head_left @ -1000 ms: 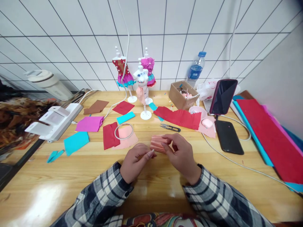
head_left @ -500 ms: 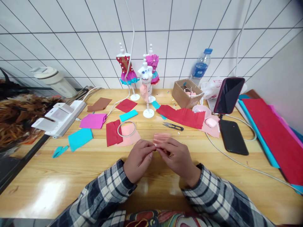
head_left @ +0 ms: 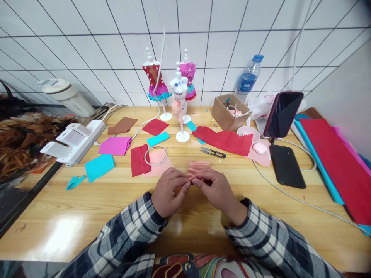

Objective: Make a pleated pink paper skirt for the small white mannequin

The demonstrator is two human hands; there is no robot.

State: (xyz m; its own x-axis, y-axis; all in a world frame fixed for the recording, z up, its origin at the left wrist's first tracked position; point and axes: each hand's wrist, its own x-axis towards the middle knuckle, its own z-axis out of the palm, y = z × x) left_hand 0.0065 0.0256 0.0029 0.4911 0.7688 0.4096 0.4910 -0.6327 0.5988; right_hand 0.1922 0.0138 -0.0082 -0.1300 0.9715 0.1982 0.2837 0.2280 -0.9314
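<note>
Both hands meet at the middle of the wooden table (head_left: 116, 208). My left hand (head_left: 170, 192) and my right hand (head_left: 214, 190) are pinched on a pleated pink fabric piece (head_left: 198, 166), whose folded part fans out beyond the fingertips. A tiny pale spot shows between the fingertips, too small to name. Just beyond lie small black snips (head_left: 213, 153). Left of them, a metal ring (head_left: 155, 165) rests on a flat pink cloth (head_left: 162, 157) and a folded red cloth (head_left: 139, 161).
Three small dress forms (head_left: 182, 136) in fabric outfits stand near the tiled wall. A cardboard box (head_left: 230, 112), a water bottle (head_left: 248, 79), a red strip (head_left: 223, 139) and phones (head_left: 286, 166) are at the right; a power strip (head_left: 78, 141) and cloth pieces at the left.
The camera view has shifted slightly. The fingers have moved a little at the pleated fabric, with my right thumb now closer to the pinch point.
</note>
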